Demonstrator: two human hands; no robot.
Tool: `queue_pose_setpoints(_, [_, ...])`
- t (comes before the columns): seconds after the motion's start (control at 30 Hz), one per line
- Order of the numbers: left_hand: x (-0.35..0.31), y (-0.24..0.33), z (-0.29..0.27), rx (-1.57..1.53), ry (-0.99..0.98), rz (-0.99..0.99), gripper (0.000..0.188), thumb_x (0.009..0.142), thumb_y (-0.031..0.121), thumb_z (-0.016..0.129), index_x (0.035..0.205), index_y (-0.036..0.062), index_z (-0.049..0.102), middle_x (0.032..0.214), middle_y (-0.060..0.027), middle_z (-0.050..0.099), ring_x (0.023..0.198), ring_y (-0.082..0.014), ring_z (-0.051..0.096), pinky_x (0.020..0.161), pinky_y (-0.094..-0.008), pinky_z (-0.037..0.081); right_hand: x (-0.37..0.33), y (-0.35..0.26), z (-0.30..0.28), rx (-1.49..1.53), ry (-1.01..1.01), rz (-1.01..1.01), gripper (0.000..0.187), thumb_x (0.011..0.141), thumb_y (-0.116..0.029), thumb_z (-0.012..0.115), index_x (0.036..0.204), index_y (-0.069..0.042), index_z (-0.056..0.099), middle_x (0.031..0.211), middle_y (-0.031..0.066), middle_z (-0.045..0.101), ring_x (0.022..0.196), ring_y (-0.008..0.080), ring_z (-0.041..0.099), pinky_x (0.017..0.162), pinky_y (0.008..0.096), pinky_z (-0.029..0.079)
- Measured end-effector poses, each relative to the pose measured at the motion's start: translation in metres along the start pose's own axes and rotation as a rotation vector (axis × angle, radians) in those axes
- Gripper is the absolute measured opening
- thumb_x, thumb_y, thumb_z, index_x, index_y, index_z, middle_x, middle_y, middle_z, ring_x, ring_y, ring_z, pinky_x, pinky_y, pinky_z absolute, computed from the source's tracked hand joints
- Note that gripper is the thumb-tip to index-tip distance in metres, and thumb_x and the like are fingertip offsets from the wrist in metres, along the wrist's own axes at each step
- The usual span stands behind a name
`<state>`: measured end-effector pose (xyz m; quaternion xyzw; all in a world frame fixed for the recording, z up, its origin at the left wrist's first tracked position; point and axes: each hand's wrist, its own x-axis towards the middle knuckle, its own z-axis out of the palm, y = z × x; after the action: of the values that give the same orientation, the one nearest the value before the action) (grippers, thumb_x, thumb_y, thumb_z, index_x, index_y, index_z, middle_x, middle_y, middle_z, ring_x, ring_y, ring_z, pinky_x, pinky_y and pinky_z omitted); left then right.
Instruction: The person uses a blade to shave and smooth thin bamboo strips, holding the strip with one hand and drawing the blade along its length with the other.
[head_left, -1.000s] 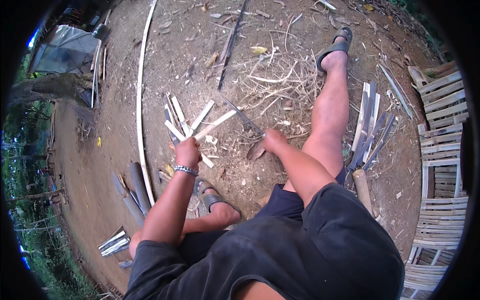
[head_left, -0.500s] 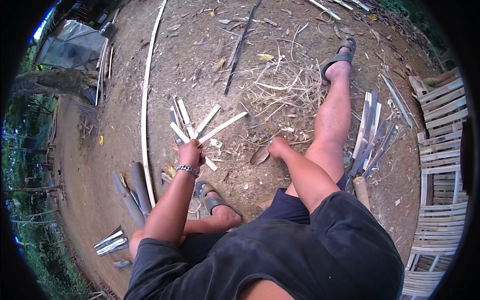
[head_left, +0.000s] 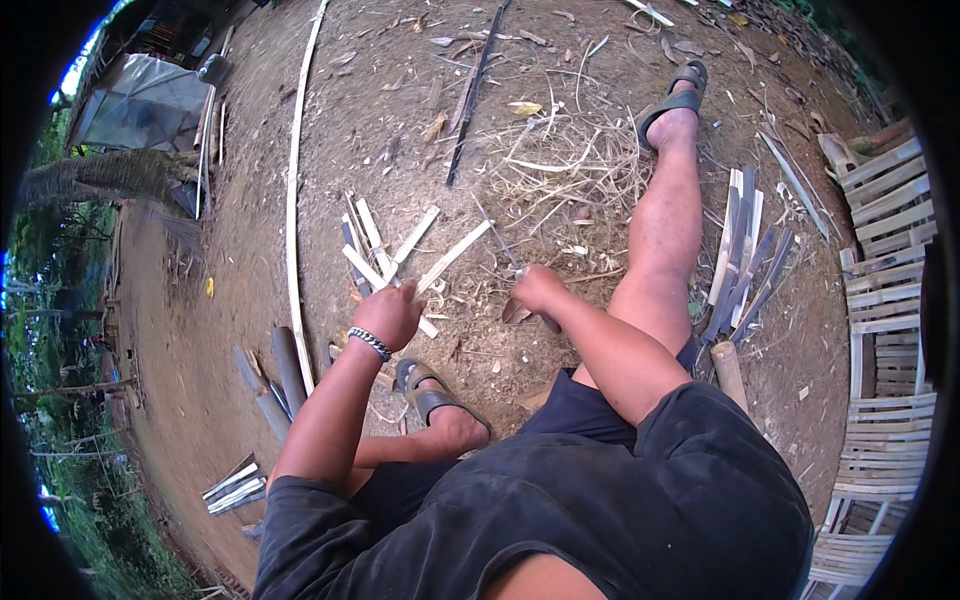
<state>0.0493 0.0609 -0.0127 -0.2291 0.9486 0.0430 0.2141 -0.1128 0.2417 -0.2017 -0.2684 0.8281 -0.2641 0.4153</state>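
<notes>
My left hand [head_left: 390,315], with a chain bracelet at the wrist, is closed on a pale bamboo strip [head_left: 455,256]. The strip slants up and to the right, away from the knuckles; its lower part is hidden by the hand. In my right hand [head_left: 540,289] is a knife, its handle wrapped by the fingers. The thin knife blade [head_left: 496,232] points up and left, its tip close to the strip's far end; whether they touch I cannot tell. Several split bamboo pieces [head_left: 371,238] lie fanned on the ground just beyond my left hand.
A heap of curly shavings [head_left: 570,165] lies beyond my right hand. Split bamboo [head_left: 740,255] rests right of my outstretched leg, beside a slatted bamboo bench [head_left: 890,330]. Bamboo tubes [head_left: 288,365] lie at the left, near a long pale strip [head_left: 292,190]. A dark strip [head_left: 475,95] lies ahead.
My right hand with the knife has shifted a little left and toward my left hand. My left hand has turned slightly and lowered, still gripping the bamboo strip.
</notes>
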Motion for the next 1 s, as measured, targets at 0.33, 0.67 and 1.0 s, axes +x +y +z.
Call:
queue_pose_setpoints(0.33, [0.016, 0.001, -0.009, 0.048, 0.018, 0.088, 0.036, 0.1, 0.028, 0.047, 0.084, 0.0022, 0.066, 0.076, -0.0239, 0.066, 0.077, -0.0428, 0.066, 0.073, -0.0529, 0.053, -0.015, -0.053, -0.024, -0.134, -0.065, -0.094, 0.037, 0.089, -0.016, 0.057, 0.126, -0.01, 0.059, 0.109, 0.0166, 0.067, 0.1, 0.0332, 0.067, 0.085, 0.044, 0.054])
queue_pose_setpoints(0.67, [0.027, 0.0, -0.013, 0.029, 0.036, 0.178, 0.03, 0.097, 0.025, 0.052, 0.08, 0.0028, 0.063, 0.07, -0.0225, 0.065, 0.067, -0.0424, 0.064, 0.067, -0.051, 0.053, 0.007, -0.046, -0.046, -0.153, -0.157, 0.052, 0.032, 0.091, -0.013, 0.059, 0.123, -0.01, 0.062, 0.11, 0.0143, 0.067, 0.101, 0.028, 0.067, 0.087, 0.0401, 0.054])
queue_pose_setpoints(1.0, [0.016, -0.01, -0.004, 0.041, 0.026, 0.167, 0.031, 0.098, 0.024, 0.051, 0.077, 0.0033, 0.061, 0.069, -0.022, 0.065, 0.067, -0.0423, 0.065, 0.067, -0.0522, 0.053, -0.007, -0.049, -0.029, -0.241, -0.094, -0.038, 0.033, 0.086, -0.011, 0.056, 0.119, -0.013, 0.063, 0.112, 0.0135, 0.068, 0.107, 0.0286, 0.066, 0.091, 0.0414, 0.055])
